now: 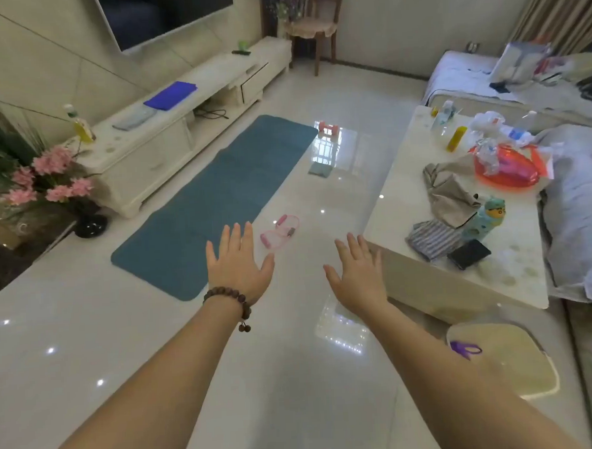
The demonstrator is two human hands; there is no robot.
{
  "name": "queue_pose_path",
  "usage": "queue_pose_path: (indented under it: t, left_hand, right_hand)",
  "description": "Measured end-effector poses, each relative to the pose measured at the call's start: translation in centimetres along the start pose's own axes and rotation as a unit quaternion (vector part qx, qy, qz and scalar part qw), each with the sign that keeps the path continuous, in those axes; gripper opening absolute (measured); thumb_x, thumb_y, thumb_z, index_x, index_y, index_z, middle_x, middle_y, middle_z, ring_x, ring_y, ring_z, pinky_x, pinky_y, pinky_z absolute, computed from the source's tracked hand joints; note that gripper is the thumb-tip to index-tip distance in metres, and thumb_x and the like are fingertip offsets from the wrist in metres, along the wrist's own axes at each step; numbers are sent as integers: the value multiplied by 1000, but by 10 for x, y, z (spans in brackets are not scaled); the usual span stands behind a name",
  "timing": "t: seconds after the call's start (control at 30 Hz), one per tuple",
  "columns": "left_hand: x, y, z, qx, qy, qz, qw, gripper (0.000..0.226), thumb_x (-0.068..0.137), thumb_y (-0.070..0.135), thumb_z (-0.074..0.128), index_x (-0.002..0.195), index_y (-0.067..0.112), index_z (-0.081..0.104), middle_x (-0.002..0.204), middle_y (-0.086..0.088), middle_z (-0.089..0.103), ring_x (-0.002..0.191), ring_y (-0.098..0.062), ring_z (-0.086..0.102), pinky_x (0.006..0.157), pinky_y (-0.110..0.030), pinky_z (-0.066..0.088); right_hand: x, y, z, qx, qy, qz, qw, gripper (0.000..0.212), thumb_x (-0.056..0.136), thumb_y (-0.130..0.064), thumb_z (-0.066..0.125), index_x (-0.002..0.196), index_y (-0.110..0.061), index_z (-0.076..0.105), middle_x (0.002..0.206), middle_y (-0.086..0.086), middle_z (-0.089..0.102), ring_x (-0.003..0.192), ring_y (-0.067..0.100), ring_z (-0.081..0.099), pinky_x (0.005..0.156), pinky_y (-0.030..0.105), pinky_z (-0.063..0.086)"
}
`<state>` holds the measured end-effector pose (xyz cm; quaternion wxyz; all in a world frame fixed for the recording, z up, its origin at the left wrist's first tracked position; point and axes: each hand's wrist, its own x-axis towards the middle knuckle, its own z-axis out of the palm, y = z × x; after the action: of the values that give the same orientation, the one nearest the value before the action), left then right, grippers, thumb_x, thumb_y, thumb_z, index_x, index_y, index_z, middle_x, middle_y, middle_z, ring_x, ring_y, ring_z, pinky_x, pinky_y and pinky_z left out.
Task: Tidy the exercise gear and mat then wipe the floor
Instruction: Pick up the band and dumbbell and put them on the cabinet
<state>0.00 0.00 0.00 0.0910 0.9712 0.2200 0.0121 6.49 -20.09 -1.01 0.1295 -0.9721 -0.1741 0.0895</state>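
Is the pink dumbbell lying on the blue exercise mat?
No, the pink dumbbell rests on the glossy white floor just past the blue exercise mat.

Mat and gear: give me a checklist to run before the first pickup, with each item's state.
1. Left hand free: ok, fingers spread, holding nothing.
2. Right hand free: ok, open.
3. Mat bare for rolling: ok, nothing lies on it.
4. Pink pull band reachable: ok, on the floor beside the mat, just past the left hand.
5. Dumbbell located: ok, by the mat's far corner.
6. Wiping cloth ready: cannot tell.
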Motion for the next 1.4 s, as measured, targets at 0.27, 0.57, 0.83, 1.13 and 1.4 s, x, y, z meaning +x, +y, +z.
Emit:
queue_pose_path:
  t: [0.27,0.57,0.83,1.13,1.4]
  left_hand:
    - [36,0,31,2,-17,-42,999,72,96,55,28,154,20,5,162,-1,7,149,-18,0,119,-49,2]
    - [156,-11,64,-13,-37,-59,998,71,95,53,33,154,20,9,161,-6,12,148,-22,4,118,-50,4]
    - [342,-47,66,-9,-70,-77,995,72,95,56,31,153,20,7,161,-6,11,148,-22,4,119,-50,6]
    - [486,-59,67,-26,-91,-96,991,73,95,55,33,153,19,7,161,-5,11,148,-21,3,119,-51,5]
    - [586,-61,102,-37,-93,-176,979,73,94,54,34,153,18,9,161,-5,12,148,-20,3,119,-49,5]
  right_hand:
    - [55,15,10,-16,-28,-9,999,60,100,-47,27,153,-23,10,161,1,-4,147,20,-12,118,48,-4]
    - [184,11,33,-16,-40,2,999,60,99,-45,31,152,-23,12,161,1,-3,147,19,-11,118,49,-4]
    - [370,-33,23,-29,-67,15,997,61,100,-46,30,152,-24,10,161,1,-4,147,20,-10,119,49,-3]
    - [525,-59,14,-39,-78,13,996,60,100,-46,29,153,-24,10,161,1,-3,147,20,-10,117,48,-6]
    - [670,-57,31,-54,-114,-48,991,59,100,-45,31,152,-22,12,161,3,-2,147,21,-8,118,50,-2]
